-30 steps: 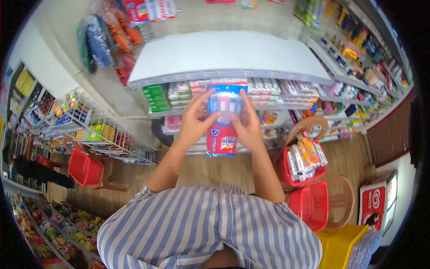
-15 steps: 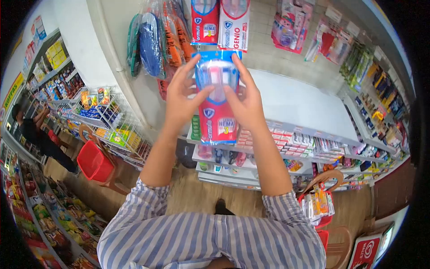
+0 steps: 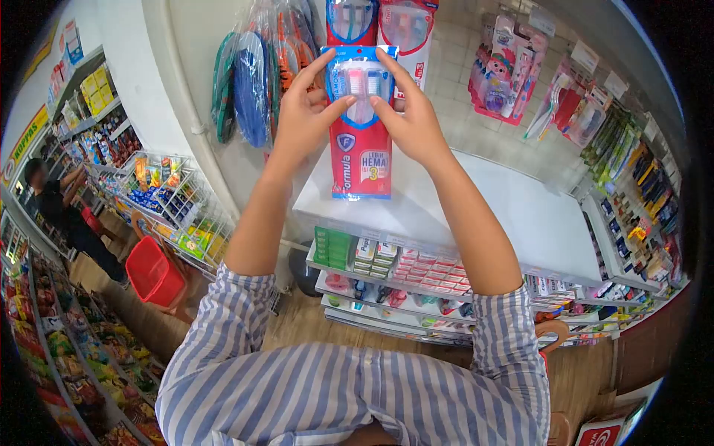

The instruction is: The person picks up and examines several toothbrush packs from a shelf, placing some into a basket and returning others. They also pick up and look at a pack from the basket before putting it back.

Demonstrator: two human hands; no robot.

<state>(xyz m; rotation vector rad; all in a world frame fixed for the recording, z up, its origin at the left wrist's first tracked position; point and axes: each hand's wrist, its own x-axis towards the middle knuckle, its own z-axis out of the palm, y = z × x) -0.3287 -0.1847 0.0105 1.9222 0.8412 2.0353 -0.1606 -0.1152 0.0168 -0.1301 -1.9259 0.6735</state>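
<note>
A red and blue Formula toothbrush pack [image 3: 360, 165] hangs upright between my two hands, its clear window showing toothbrush heads. My left hand [image 3: 306, 123] grips its left edge, with the index finger at the top corner and the thumb on the front. On the other edge, my right hand [image 3: 413, 123] pinches the pack the same way. Directly behind its top are a hanging red and blue toothbrush pack [image 3: 351, 21] and a white and red Genio pack [image 3: 406, 30], both partly covered.
Below the pack runs a white shelf top [image 3: 491, 204], with boxed goods [image 3: 431, 269] on the tier beneath. Bagged sandals [image 3: 253, 89] hang at left. A wire snack rack [image 3: 178, 193], red basket [image 3: 155, 271] and a person [image 3: 63, 215] are farther left. Carded items [image 3: 502, 74] hang at right.
Both hands have raised the toothbrush pack toward the hanging packs, so it now overlaps their lower parts. The view has shifted, bringing more of the shelf top into sight.
</note>
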